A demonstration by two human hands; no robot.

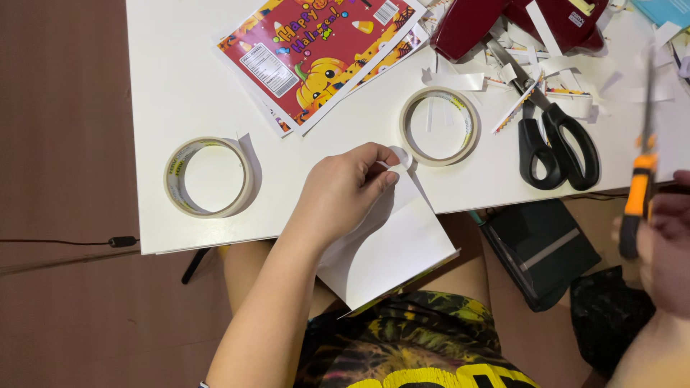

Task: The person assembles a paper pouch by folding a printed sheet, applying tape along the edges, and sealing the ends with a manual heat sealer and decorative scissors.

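Observation:
My left hand (343,192) pinches the top edge of a white sheet of card (392,248) that hangs over the table's front edge onto my lap. A small curl of tape or backing shows at my fingertips. My right hand (665,248), blurred at the right edge, grips an orange-and-black utility knife (640,190) held upright, away from the sheet. Two rolls of tape lie near: one (208,177) to the left of my left hand, another (440,126) just beyond it.
On the white table (180,79) lie red printed pumpkin sheets (320,54), black-handled scissors (557,140), a dark red stapler-like tool (517,21) and several paper scraps. A black box (539,248) and a black bag sit on the brown floor at right.

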